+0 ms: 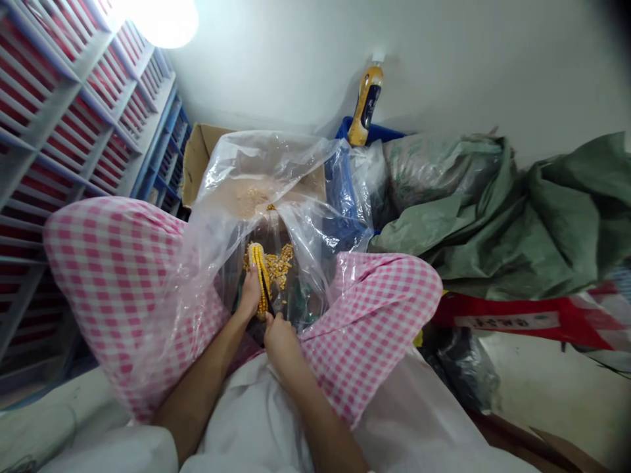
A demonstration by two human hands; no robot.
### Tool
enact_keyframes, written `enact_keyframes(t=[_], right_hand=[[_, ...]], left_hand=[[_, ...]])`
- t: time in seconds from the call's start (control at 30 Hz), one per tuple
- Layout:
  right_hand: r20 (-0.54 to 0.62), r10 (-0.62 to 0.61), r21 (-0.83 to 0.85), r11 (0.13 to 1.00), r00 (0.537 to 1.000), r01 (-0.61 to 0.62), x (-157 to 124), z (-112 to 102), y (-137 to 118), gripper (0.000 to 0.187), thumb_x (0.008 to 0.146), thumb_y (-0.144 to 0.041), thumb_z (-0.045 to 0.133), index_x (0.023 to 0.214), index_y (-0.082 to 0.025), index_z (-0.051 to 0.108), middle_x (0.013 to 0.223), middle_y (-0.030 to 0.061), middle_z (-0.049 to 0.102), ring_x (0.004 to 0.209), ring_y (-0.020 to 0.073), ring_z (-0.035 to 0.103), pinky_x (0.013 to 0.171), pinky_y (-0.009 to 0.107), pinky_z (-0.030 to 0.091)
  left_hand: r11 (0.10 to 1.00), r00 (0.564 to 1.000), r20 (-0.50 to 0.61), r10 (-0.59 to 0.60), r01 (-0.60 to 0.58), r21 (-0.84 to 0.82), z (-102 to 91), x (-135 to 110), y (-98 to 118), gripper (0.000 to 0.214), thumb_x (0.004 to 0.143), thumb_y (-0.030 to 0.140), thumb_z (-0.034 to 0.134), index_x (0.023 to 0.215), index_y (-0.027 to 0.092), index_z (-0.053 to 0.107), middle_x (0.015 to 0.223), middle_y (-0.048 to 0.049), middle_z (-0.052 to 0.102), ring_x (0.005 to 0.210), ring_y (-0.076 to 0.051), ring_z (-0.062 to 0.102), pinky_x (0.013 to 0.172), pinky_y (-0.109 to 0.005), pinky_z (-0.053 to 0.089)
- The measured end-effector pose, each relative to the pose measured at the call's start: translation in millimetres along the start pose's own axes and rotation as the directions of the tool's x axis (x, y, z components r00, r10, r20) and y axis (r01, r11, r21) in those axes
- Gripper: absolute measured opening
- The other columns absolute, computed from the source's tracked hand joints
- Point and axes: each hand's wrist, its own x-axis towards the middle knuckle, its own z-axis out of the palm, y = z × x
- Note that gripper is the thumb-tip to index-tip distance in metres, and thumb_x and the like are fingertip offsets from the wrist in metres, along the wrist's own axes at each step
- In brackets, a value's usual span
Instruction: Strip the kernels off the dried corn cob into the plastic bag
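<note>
My left hand [250, 293] is wrapped around an ear of corn [257, 263], which stands almost upright with its tip away from me. In my closed right hand [282, 343], near the cob's lower end, is a thin dark tool [267, 293]; its blade or shaft lies along the cob's right side, and its exact kind is unclear. Loose yellow kernels [280, 265] lie beside and behind the cob. They rest on a clear plastic sheet [217, 164] draped between my legs.
A cardboard box [194, 161] stands behind the sheet. To its right is a blue bin [340, 187], with a yellow bottle [365, 105] above it. Filled sacks [434, 164] and green cloth [557, 223] lie right. Slatted plastic crates [73, 125] rise on the left.
</note>
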Motion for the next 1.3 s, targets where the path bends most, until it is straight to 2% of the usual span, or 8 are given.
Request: enact_keyframes(t=[0.2,0.43,0.67,0.87,0.97,1.07,1.2,1.3], right_hand=[[0.037,-0.046,0.0,0.999,0.998,0.046,5.1,-23.5,9.3,0.046,0.093,-0.035,0.022,0.101,-0.006,0.058,0.097,0.0215,0.063,0.096,0.0296,0.06,0.08,0.039,0.045],[0.048,0.039,0.129,0.991,0.998,-0.045,7.3,-8.0,-8.5,0.049,0.093,-0.036,0.02,0.103,-0.004,0.056,0.099,0.0235,0.062,0.096,0.0292,0.06,0.079,0.039,0.046],[0.238,-0.029,0.256,0.966,0.971,-0.034,16.7,-16.4,6.3,0.057,0.094,-0.04,0.006,0.093,-0.012,0.056,0.07,0.0089,0.065,0.053,0.0146,0.062,0.051,0.025,0.049],[0.026,0.04,0.134,0.99,0.999,-0.043,9.7,-13.7,-6.1,0.04,0.093,-0.033,0.025,0.102,-0.004,0.052,0.103,0.028,0.057,0.104,0.0323,0.056,0.086,0.046,0.041],[0.116,0.014,0.222,0.974,0.993,-0.04,10.6,-16.0,-6.4,0.042,0.093,-0.036,0.02,0.093,-0.01,0.053,0.087,0.0188,0.062,0.086,0.0251,0.063,0.078,0.039,0.047],[0.361,-0.01,0.523,0.83,0.933,-0.193,13.8,-20.5,2.3,0.045,0.093,-0.044,0.011,0.087,-0.017,0.047,0.053,-0.0011,0.049,0.042,0.0124,0.052,0.048,0.028,0.047],[0.472,-0.148,0.778,0.533,0.869,-0.332,14.7,-19.8,16.6,0.044,0.089,-0.055,0.014,0.082,-0.02,0.04,0.047,-0.0071,0.038,0.031,0.0083,0.036,0.036,0.021,0.037],[0.288,-0.056,0.637,0.757,0.956,-0.147,11.3,-16.8,21.5,0.043,0.091,-0.049,0.015,0.083,-0.019,0.044,0.053,-0.0029,0.046,0.038,0.0119,0.046,0.042,0.025,0.042]], left_hand=[[0.998,0.996,0.081,-0.031,0.026,0.058,4.3,-11.7,12.3,0.06,0.08,0.061,0.033,0.106,0.013,0.058,0.087,-0.0073,0.065,0.077,-0.018,0.06,0.073,-0.028,0.045],[0.942,1.0,0.007,0.019,-0.021,0.335,0.8,-9.7,12.5,0.054,0.087,0.05,0.026,0.104,0.01,0.058,0.102,-0.0141,0.062,0.095,-0.023,0.057,0.083,-0.032,0.04],[0.943,1.0,0.017,0.026,-0.03,0.33,1.4,-10.9,13.8,0.055,0.086,0.052,0.025,0.107,0.012,0.056,0.11,-0.0149,0.059,0.101,-0.024,0.054,0.088,-0.034,0.038],[0.957,0.999,0.011,0.03,-0.032,0.289,1.8,-8.8,10.5,0.054,0.085,0.053,0.026,0.103,0.013,0.058,0.106,-0.0127,0.061,0.101,-0.023,0.055,0.088,-0.033,0.039],[0.962,0.999,0.013,0.036,-0.038,0.27,0.9,-5.2,7.2,0.056,0.085,0.055,0.025,0.104,0.013,0.057,0.106,-0.0119,0.061,0.1,-0.022,0.055,0.087,-0.032,0.04],[0.99,0.998,0.062,0.006,-0.014,0.138,3.0,-6.3,8.8,0.063,0.08,0.063,0.028,0.101,0.012,0.057,0.091,-0.0096,0.065,0.085,-0.02,0.06,0.074,-0.029,0.045],[0.99,0.985,0.147,-0.086,0.101,-0.101,8.9,-16.3,19.0,0.068,0.072,0.072,0.034,0.093,0.013,0.058,0.064,-0.0035,0.061,0.059,-0.016,0.058,0.054,-0.027,0.044],[0.977,0.977,0.182,-0.11,0.14,-0.16,12.6,-23.6,25.3,0.065,0.071,0.072,0.036,0.09,0.014,0.058,0.058,-0.0012,0.058,0.051,-0.014,0.054,0.048,-0.025,0.042]])
